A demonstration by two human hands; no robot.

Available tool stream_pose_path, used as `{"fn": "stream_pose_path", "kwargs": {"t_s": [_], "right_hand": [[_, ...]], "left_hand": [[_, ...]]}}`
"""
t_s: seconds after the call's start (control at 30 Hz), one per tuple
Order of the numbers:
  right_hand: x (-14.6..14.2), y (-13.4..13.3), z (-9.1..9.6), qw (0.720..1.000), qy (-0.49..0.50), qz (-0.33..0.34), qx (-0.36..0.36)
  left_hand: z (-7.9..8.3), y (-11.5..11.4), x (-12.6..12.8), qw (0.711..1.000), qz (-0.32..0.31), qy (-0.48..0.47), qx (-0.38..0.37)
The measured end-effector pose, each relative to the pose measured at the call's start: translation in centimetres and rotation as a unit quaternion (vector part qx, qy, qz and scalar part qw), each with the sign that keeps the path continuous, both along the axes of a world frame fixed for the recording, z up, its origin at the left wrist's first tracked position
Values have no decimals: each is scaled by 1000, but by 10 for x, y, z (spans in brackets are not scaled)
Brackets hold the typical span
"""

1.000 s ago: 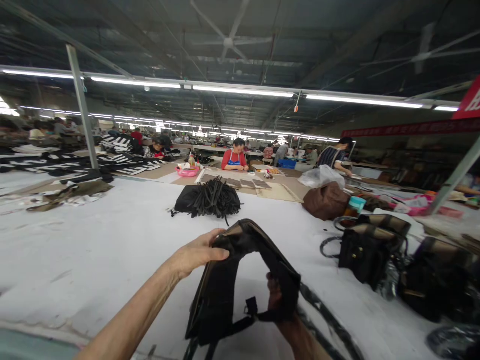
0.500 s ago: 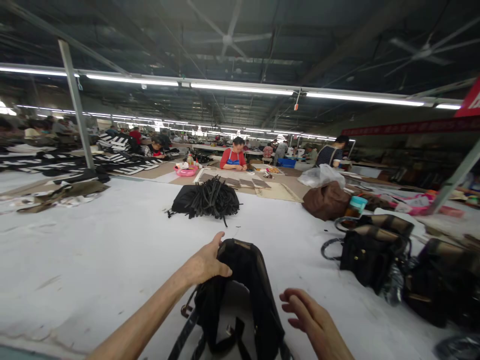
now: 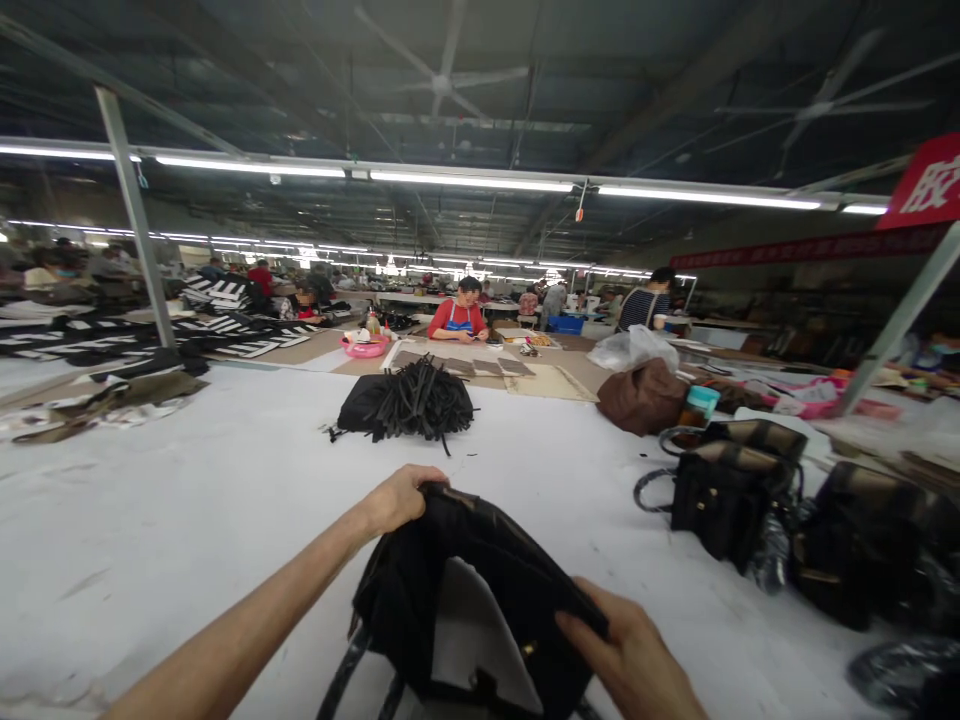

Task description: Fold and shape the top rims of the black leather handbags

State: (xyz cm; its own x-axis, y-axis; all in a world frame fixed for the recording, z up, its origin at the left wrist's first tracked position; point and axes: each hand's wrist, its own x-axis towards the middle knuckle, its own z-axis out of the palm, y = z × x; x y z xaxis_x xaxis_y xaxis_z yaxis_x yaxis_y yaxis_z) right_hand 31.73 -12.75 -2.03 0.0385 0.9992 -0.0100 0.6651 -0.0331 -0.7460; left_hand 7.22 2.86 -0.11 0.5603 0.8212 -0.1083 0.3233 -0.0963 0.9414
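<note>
A black bag (image 3: 480, 560) with dangling straps is held up over the white table (image 3: 187, 520) close in front of me. My left hand (image 3: 397, 497) grips its far top edge with fingers curled over the rim. My right hand (image 3: 634, 665) pinches the near right edge of the bag at the bottom of the view. A pale lining or sheet (image 3: 472, 630) shows inside the bag's opening.
A pile of black straps on a black bag (image 3: 409, 400) lies further back. Several black and brown bags (image 3: 731, 490) and a teal-lidded bottle (image 3: 699, 405) crowd the right side. A brown bag (image 3: 637, 395) sits behind them. Other people work at far tables (image 3: 465, 315).
My right hand, free and open half a second ago, has closed on the bag's near edge. The bag has been turned and spread open, showing its pale inside.
</note>
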Motion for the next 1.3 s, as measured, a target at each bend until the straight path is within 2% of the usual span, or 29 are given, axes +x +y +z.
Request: {"fn": "stream_pose_path", "kwargs": {"t_s": [0.07, 0.13, 0.2, 0.3, 0.4, 0.57, 0.63, 0.73, 0.8, 0.9, 1.0, 1.07, 1.17, 1.3], "right_hand": [[23, 5, 7, 996, 69, 46, -19], [38, 12, 11, 989, 113, 86, -28], [43, 18, 11, 985, 131, 110, -28], [39, 26, 8, 979, 155, 132, -33], [33, 33, 5, 972, 177, 147, -40], [31, 36, 1, 973, 175, 147, -31], [31, 34, 0, 977, 161, 139, -26], [30, 31, -2, 980, 150, 125, -26], [29, 30, -2, 980, 154, 124, -28], [27, 30, -1, 976, 172, 134, -30], [25, 29, -2, 972, 188, 139, -31], [25, 29, -3, 971, 192, 139, -31], [26, 30, -5, 971, 195, 137, -30], [25, 31, -6, 972, 190, 136, -23]], "left_hand": [[2, -6, -10, 999, -42, -6, -18], [3, -19, -18, 998, -47, 31, -4], [5, -33, -23, 993, -13, 100, 53], [15, -51, -26, 967, 16, 206, 148], [28, -62, -18, 935, 25, 294, 196], [40, -68, 13, 877, 27, 401, 263], [42, -69, 25, 873, 5, 381, 306], [45, -65, 34, 886, -58, 296, 352], [45, -58, 37, 892, -107, 255, 358], [40, -46, 38, 896, -144, 239, 344], [33, -39, 39, 905, -142, 216, 339], [30, -41, 42, 902, -130, 196, 363], [27, -46, 47, 881, -130, 195, 411], [25, -47, 52, 860, -135, 227, 436]]}}
